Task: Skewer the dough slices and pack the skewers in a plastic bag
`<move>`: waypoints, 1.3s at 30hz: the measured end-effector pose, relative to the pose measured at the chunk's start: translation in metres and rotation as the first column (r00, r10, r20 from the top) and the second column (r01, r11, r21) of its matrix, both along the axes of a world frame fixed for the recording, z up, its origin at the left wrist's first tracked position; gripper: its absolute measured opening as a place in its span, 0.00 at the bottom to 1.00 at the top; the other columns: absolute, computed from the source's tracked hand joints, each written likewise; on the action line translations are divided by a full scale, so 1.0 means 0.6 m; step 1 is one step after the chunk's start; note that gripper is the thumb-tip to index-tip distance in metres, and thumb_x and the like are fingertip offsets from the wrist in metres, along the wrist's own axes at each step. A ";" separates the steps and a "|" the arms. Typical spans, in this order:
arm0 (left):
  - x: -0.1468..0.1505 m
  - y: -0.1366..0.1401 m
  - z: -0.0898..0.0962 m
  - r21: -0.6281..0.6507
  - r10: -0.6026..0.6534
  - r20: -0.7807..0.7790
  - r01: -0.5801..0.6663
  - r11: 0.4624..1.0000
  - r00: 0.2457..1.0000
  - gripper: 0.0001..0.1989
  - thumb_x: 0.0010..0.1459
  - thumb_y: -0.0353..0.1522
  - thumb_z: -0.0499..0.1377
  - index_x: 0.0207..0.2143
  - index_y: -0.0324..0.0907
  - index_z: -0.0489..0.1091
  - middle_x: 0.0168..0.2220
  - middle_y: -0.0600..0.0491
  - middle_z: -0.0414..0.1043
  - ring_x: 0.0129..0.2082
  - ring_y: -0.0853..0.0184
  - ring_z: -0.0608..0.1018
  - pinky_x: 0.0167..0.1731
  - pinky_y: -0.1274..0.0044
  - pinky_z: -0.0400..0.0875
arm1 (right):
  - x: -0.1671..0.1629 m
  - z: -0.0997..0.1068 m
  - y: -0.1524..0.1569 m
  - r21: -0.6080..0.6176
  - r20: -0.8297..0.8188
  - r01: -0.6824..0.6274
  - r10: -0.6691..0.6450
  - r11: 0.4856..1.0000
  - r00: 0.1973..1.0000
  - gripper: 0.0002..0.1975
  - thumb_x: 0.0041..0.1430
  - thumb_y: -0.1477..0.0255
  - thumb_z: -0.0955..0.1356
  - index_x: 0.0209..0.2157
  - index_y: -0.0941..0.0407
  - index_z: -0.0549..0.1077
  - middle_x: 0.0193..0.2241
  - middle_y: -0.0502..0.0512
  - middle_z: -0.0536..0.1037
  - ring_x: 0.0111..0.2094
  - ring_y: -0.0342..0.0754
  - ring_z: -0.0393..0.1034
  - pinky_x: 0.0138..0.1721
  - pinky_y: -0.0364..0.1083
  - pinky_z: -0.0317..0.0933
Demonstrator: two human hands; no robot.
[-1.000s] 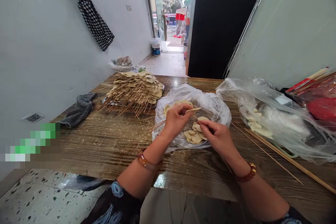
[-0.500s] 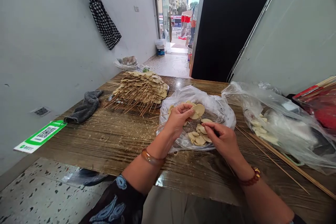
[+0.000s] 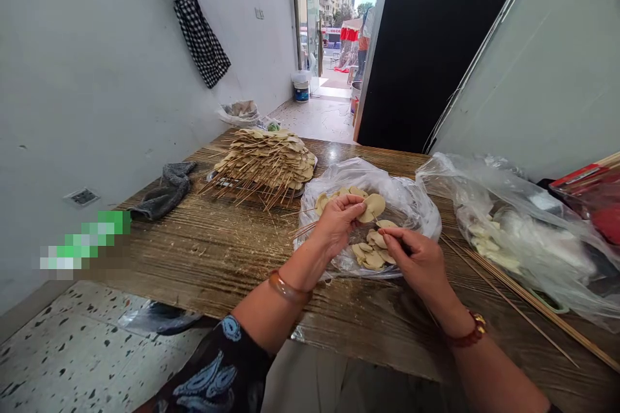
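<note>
My left hand (image 3: 343, 222) is closed on a pale round slice (image 3: 374, 208), pinched at its edge between thumb and fingers. With a pinch, my right hand (image 3: 419, 261) holds a thin wooden skewer (image 3: 376, 220), whose tip meets the slice's lower edge. Whether the tip has gone in, I cannot tell. Beneath both hands lies a clear plastic bag (image 3: 429, 213), spread open, with more loose pale slices (image 3: 372, 251) on it. A few skewers (image 3: 303, 230) stick out left of my left wrist.
A high stack of skewered slices (image 3: 271, 161) stands on a tray at the back left. Beside it lies a grey cloth (image 3: 167, 190). Long bare skewers (image 3: 533, 300) and another plastic bag (image 3: 547, 245) with pale pieces are on the right of the wooden table (image 3: 217, 258).
The whole view has shifted slightly, so everything sits a little further right. Both hands keep nearly the same pose around the slice and skewer.
</note>
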State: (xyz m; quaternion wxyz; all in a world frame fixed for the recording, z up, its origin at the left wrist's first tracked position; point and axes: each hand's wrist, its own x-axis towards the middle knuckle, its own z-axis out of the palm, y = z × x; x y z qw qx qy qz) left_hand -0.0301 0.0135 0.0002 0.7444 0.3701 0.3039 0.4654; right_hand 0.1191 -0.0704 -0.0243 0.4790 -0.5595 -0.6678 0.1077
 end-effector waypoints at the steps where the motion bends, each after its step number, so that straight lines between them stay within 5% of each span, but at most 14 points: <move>1: 0.001 -0.001 -0.001 -0.002 -0.004 0.001 0.004 1.000 1.000 0.18 0.35 0.34 0.71 0.29 0.37 0.70 0.24 0.56 0.71 0.23 0.74 0.72 0.25 0.81 0.68 | 0.000 0.000 0.000 -0.001 0.000 0.001 -0.001 1.000 1.000 0.10 0.61 0.68 0.65 0.36 0.54 0.78 0.34 0.55 0.82 0.33 0.48 0.76 0.35 0.47 0.69; 10: 0.004 -0.006 0.002 0.149 0.072 -0.092 -0.058 0.987 0.993 0.15 0.40 0.35 0.69 0.29 0.37 0.70 0.24 0.56 0.71 0.22 0.75 0.71 0.24 0.82 0.65 | 0.000 0.002 0.001 -0.041 -0.029 0.022 -0.023 0.999 0.999 0.10 0.60 0.68 0.65 0.36 0.54 0.78 0.34 0.55 0.83 0.33 0.49 0.77 0.35 0.47 0.69; 23: 0.004 0.006 -0.008 0.449 0.220 -0.313 -0.060 0.891 0.924 0.08 0.48 0.33 0.63 0.29 0.38 0.69 0.23 0.57 0.69 0.22 0.76 0.69 0.23 0.83 0.61 | 0.001 -0.001 0.003 -0.081 -0.083 0.023 -0.030 0.996 0.996 0.11 0.60 0.68 0.65 0.36 0.56 0.79 0.31 0.54 0.82 0.30 0.48 0.75 0.32 0.45 0.67; 32: 0.000 0.005 0.000 0.538 0.198 -0.450 0.088 0.838 0.871 0.06 0.48 0.31 0.62 0.26 0.38 0.68 0.20 0.59 0.65 0.20 0.76 0.65 0.21 0.83 0.56 | 0.006 -0.006 0.006 -0.097 -0.060 0.030 -0.036 0.995 0.998 0.11 0.60 0.67 0.65 0.35 0.57 0.78 0.29 0.54 0.81 0.27 0.46 0.72 0.27 0.43 0.62; 39: 0.010 -0.010 -0.007 0.439 0.022 -0.399 0.170 0.882 0.917 0.10 0.50 0.35 0.63 0.30 0.37 0.68 0.24 0.57 0.66 0.23 0.76 0.66 0.24 0.83 0.58 | 0.006 0.002 0.005 -0.103 -0.090 0.054 -0.063 0.993 0.994 0.12 0.60 0.66 0.65 0.30 0.57 0.76 0.21 0.50 0.75 0.22 0.44 0.66 0.24 0.42 0.57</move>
